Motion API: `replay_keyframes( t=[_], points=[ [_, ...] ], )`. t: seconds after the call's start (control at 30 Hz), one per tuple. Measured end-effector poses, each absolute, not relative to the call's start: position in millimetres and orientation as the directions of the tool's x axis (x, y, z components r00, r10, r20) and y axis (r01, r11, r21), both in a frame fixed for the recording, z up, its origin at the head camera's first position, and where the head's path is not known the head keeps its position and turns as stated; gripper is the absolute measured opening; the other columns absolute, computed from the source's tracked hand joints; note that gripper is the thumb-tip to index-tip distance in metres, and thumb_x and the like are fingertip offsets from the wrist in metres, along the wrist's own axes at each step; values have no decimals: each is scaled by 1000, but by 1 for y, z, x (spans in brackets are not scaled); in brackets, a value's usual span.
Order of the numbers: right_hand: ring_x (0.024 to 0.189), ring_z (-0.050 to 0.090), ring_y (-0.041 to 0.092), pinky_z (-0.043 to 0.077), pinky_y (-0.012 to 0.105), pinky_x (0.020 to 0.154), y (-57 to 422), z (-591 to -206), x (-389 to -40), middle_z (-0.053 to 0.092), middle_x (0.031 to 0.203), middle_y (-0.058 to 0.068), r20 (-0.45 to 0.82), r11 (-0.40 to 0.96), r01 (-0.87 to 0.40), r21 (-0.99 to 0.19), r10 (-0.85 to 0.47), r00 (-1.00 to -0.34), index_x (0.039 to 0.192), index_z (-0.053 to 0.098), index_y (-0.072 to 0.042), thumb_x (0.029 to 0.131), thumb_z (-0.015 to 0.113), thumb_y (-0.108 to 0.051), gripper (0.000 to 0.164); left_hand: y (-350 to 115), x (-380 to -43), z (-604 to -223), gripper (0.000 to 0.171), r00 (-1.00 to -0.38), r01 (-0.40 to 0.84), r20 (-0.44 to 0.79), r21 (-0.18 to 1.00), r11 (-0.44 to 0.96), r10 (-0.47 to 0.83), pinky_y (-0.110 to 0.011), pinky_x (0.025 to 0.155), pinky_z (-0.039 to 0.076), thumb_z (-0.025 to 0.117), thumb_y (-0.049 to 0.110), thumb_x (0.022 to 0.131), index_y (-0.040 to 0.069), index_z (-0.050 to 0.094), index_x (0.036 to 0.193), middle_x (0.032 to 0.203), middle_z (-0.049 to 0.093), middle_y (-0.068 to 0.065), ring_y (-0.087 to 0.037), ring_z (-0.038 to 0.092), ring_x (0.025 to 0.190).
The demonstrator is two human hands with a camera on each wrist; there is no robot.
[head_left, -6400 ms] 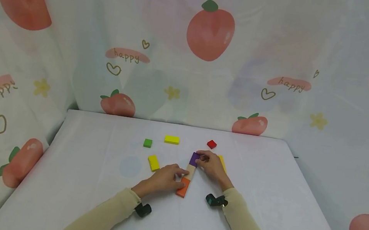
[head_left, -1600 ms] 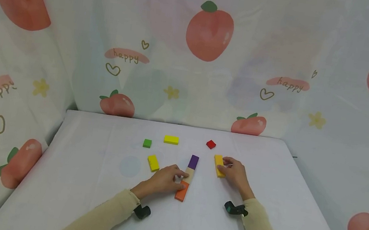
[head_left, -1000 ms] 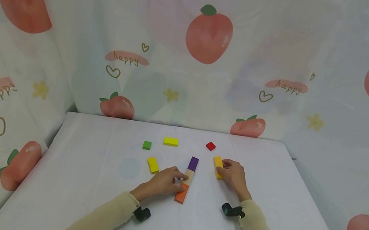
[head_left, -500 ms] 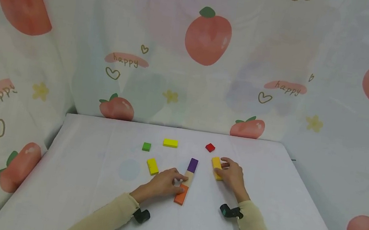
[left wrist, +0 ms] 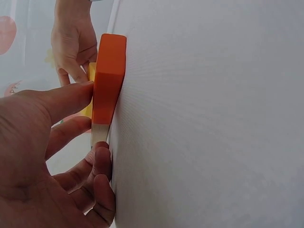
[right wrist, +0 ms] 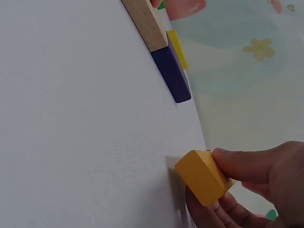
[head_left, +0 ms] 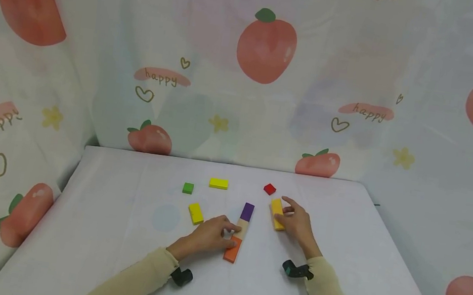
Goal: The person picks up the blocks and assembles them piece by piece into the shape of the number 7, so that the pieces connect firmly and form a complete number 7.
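1. An orange rectangular block (head_left: 231,253) lies nearest on the white-covered table (head_left: 95,228); the left hand (head_left: 207,233), fingers relaxed, rests its thumb there.
2. A beige wood-grained block (right wrist: 145,23) abuts it, beside the left fingertips.
3. Left of these lies a yellow rectangular block (head_left: 196,213).
4. A purple block (head_left: 247,212) extends the row.
5. Rightward, the right hand (head_left: 299,226) pinches an amber rectangular block (right wrist: 201,178).
6. Farther: a small green block (head_left: 188,188), another yellow block (head_left: 219,183), a red block (head_left: 269,189).

A fruit-printed backdrop (head_left: 205,108) fills the upper frame. On the white bench (head_left: 97,219), a green block (head_left: 188,188) and two lemon-yellow blocks (head_left: 219,183) lie left of centre, a red block (head_left: 269,189) right.
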State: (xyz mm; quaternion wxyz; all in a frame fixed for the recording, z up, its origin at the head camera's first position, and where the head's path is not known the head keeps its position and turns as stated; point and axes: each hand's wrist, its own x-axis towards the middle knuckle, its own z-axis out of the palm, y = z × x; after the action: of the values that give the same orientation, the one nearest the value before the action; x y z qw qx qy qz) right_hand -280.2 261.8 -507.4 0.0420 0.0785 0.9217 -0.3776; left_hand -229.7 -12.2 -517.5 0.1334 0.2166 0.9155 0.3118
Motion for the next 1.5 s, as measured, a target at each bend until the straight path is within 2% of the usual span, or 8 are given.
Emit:
replay_keyframes(
  t=[0.33, 0.53, 0.83, 1.1, 1.5],
  points=[
    [101, 57, 28, 56, 29, 79, 263, -502, -280, 54, 118, 14, -140, 659, 166, -733, 92, -986, 145, 40, -20, 91, 69, -24, 61, -11, -231, -522, 42, -870, 311, -108, 636, 706, 481, -20, 66, 44, 73, 38, 87, 30, 66, 128, 102, 58, 7, -9, 51, 81],
    [102, 58, 29, 57, 31, 83, 262, -502, -285, 54, 122, 15, -122, 616, 160, -772, 103, -987, 146, 39, -21, 91, 69, -26, 62, -11, -230, -521, 42, -878, 298, -120, 622, 724, 464, -20, 66, 44, 73, 38, 87, 31, 66, 128, 103, 57, 8, -9, 50, 82],
    [99, 62, 29, 59, 30, 76, 255, -501, -293, 53, 124, 16, -122, 534, 170, -828, 124, -985, 146, 39, -20, 91, 70, -23, 64, -11, -230, -520, 43, -874, 296, -129, 622, 725, 468, -21, 66, 43, 73, 38, 87, 31, 66, 129, 103, 57, 7, -9, 50, 81],
    [103, 62, 31, 60, 31, 76, 245, -502, -299, 54, 124, 19, -99, 461, 151, -874, 135, -986, 147, 38, -18, 91, 70, -18, 64, -12, -231, -521, 43, -872, 294, -134, 625, 724, 470, -20, 65, 43, 73, 38, 87, 31, 65, 129, 102, 57, 8, -9, 50, 80],
    [87, 65, 18, 60, 29, 71, 232, -505, -311, 55, 120, 19, -74, 349, 115, -930, 128, -989, 147, 38, -16, 91, 68, -9, 64, -14, -231, -518, 43, -864, 322, -112, 625, 711, 490, -20, 64, 42, 73, 38, 88, 29, 65, 129, 104, 58, 6, -9, 50, 79]
  ],
)
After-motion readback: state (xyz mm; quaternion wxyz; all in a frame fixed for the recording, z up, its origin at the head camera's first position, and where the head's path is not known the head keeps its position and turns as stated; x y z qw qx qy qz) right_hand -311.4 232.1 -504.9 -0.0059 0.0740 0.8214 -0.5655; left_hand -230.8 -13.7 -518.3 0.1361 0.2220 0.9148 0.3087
